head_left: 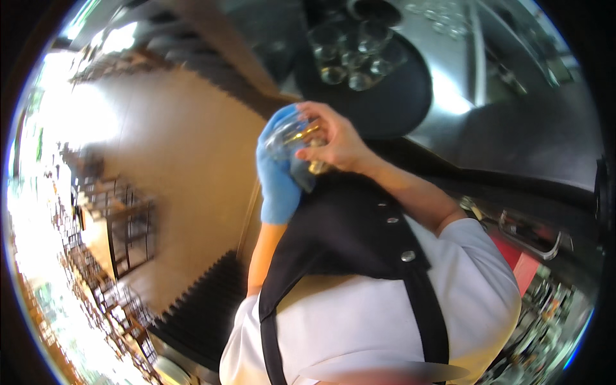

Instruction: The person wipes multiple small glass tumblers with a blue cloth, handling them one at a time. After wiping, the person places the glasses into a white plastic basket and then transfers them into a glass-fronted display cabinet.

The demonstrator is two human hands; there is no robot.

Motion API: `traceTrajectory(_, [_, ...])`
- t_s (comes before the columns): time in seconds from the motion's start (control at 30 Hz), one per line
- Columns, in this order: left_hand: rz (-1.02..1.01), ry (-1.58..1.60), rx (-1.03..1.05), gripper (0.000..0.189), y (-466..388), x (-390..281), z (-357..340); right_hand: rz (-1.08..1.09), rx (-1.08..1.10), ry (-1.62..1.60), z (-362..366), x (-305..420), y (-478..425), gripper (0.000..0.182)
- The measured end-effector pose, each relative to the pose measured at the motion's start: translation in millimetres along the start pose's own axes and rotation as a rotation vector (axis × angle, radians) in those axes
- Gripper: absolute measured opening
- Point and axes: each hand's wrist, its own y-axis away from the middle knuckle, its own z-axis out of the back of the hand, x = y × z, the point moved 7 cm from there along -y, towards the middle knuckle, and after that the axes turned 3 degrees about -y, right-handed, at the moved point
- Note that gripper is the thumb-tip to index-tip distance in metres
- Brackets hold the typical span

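Observation:
A clear drinking glass [285, 138] is held between both hands in front of my chest, tilted, with golden glints on it. My left hand [276, 166], covered by a light blue cloth or glove, wraps the glass from the left. My bare right hand [337, 139] grips it from the right with the fingers spread around it. The blue covering and my fingers hide part of the glass, so its full shape is unclear. Beyond my hands, several clear glasses [356, 60] stand together on a round black tray [385, 113].
A stainless steel counter [524, 130] extends right, with more glassware [442, 17] at its far side. To the left lies a broad tan surface [187, 144], with a black ribbed panel [207, 308] nearer me. Chairs and a table [98, 240] stand farther left. Bottles [544, 317] appear blurred lower right.

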Motion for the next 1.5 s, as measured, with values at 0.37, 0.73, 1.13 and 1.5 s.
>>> traceTrajectory(0.37, [0.333, 0.184, -0.124, 0.051, 23.9, -24.8, -27.8, 0.116, -0.734, 0.855, 162.4, 135.2, 63.4, 0.094])
traceTrajectory(0.73, [0.501, 0.117, -0.156, 0.032, 23.4, -15.1, -48.4, 0.030, -0.389, 1.314, 292.5, 115.1, -62.5, 0.093])
traceTrajectory(1.13, [0.278, 0.197, -0.223, 0.024, 27.1, -17.4, -22.6, 0.020, -0.470, 0.761, 359.3, 140.1, -64.3, 0.090])
traceTrajectory(1.5, [0.088, 0.079, -0.379, 0.022, 15.3, -35.1, -2.0, -0.518, -0.964, 0.988, 577.7, 78.4, -155.1, 0.091])
